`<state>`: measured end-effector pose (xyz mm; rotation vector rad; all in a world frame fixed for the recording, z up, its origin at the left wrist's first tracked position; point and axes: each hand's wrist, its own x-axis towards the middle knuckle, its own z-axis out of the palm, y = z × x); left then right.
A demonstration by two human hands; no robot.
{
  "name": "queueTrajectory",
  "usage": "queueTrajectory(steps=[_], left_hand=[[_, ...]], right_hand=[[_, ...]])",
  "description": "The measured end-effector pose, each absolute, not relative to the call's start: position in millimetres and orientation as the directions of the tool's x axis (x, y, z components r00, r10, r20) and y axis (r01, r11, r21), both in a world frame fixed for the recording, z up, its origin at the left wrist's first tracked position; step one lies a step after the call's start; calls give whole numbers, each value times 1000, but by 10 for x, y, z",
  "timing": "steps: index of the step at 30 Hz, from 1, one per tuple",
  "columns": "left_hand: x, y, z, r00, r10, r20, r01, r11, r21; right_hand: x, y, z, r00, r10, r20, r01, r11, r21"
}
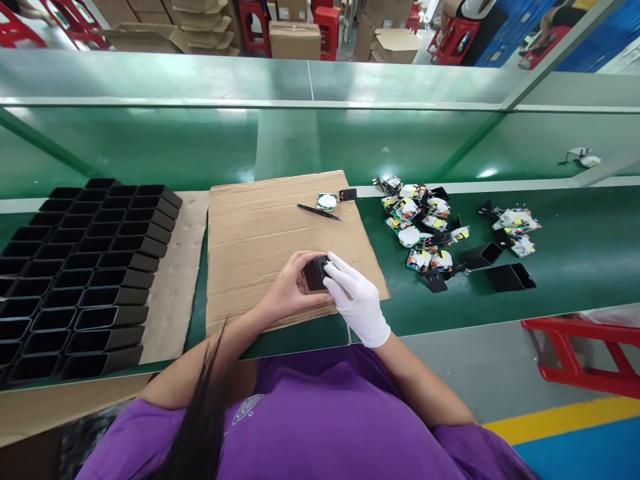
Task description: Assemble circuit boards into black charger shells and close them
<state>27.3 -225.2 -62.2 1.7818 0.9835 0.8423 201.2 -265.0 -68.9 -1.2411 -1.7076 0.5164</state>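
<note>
My bare left hand (pixel 295 287) is wrapped round a small black plastic case (pixel 316 273) above the cardboard sheet (pixel 250 233). My right hand (pixel 357 300), in a white glove, has its fingers bunched against the right end of the same case. What lies under those fingertips is hidden. Beyond my hands, black tweezers (pixel 320 212) lie on the cardboard. Just past them is a green circuit board (pixel 327 201) with a white pad, joined to a small black piece (pixel 347 194).
Rows of open black cases (pixel 95 267) stand at the left. To the right is a heap of circuit boards (pixel 413 220), with a smaller group (pixel 517 223) farther right and loose black cases (pixel 511 277) nearby. A metal frame bar (pixel 400 105) crosses behind the bench.
</note>
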Motion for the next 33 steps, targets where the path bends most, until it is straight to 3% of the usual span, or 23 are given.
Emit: queueTrajectory(steps=[4, 8, 13, 19, 26, 30, 33], left_hand=[[280, -2278, -637, 498, 866, 44, 170, -147, 974], [313, -2287, -658, 480, 877, 19, 214, -138, 967], [351, -2308, -711, 475, 879, -50, 182, -42, 982], [363, -2356, -756, 403, 912, -70, 111, 27, 993], [362, -2440, -670, 720, 692, -48, 31, 37, 999], [369, -2439, -657, 699, 712, -61, 106, -19, 994], [381, -2419, -666, 665, 744, -73, 165, -51, 985]], right_hand=[[2077, -2667, -628, -39, 938, 343, 429, 326, -842], [2120, -2709, -641, -16, 961, 276, 326, 266, -907], [2127, -2774, -658, -32, 957, 288, 348, 280, -894], [1946, -2876, -652, -47, 947, 319, 537, 293, -791], [2314, -3094, -623, 40, 869, 493, 676, 340, -654], [2959, -3284, -715, 265, 716, 646, 822, 183, -540], [3280, -3353, -905, 224, 751, 621, 899, 87, -430]])
